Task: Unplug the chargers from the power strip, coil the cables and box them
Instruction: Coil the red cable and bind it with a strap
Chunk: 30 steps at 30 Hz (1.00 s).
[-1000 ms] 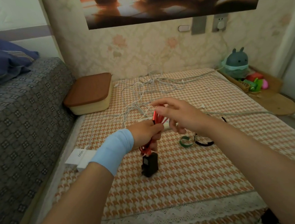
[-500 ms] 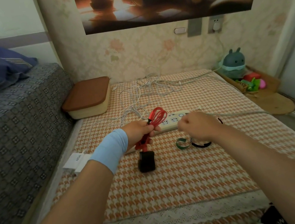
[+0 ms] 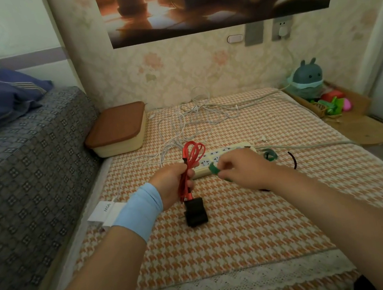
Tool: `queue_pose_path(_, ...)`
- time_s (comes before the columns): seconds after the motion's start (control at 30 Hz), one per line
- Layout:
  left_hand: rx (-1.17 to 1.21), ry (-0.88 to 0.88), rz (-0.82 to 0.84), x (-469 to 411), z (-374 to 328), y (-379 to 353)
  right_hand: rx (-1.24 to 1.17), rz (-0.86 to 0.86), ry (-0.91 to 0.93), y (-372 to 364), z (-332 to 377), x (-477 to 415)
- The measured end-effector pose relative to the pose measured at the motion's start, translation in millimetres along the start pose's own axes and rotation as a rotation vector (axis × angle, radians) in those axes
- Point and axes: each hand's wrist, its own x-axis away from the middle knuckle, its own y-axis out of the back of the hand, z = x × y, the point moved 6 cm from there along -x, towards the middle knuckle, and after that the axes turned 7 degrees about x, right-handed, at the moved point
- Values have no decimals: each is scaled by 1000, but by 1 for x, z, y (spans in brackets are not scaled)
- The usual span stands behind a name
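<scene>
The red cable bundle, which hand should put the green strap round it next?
Probably the right hand: it pinches the green strap, close beside the red cable. The left hand is busy gripping that coiled cable, with the black charger at its lower end.

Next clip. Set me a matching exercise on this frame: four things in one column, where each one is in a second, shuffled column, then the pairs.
Things
1. red cable
2. green tie
3. box
4. black charger

Places
A. lid on, beside the bed
B. gripped in the left hand
C. on the cloth, just below the left hand
D. pinched by the right hand

Pairs: 1-B, 2-D, 3-A, 4-C
</scene>
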Motion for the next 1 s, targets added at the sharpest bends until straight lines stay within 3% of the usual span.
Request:
queue_pose_path(0.07, 46, -48, -45, 0, 0, 6, -265, -60, -6, 10, 5, 4)
queue_pose_path(0.17, 146, -65, -84, -2, -1, 10, -625, 16, 11, 10, 12, 12)
queue_pose_path(0.4, -121, -149, 17, 7, -3, -12, -964, 2, -32, 4, 20, 8)
queue_pose_path(0.63, -322, -209, 37, 18, -4, -25, -956, -59, -175, -9, 22, 9)
queue_pose_path(0.83, -112, -159, 117, 18, -6, -31, -890, -81, -286, -9, 17, 10)
queue_pose_path(1.0, -302, -176, -39, 16, -4, -26, -873, 68, -280, -14, 16, 10)
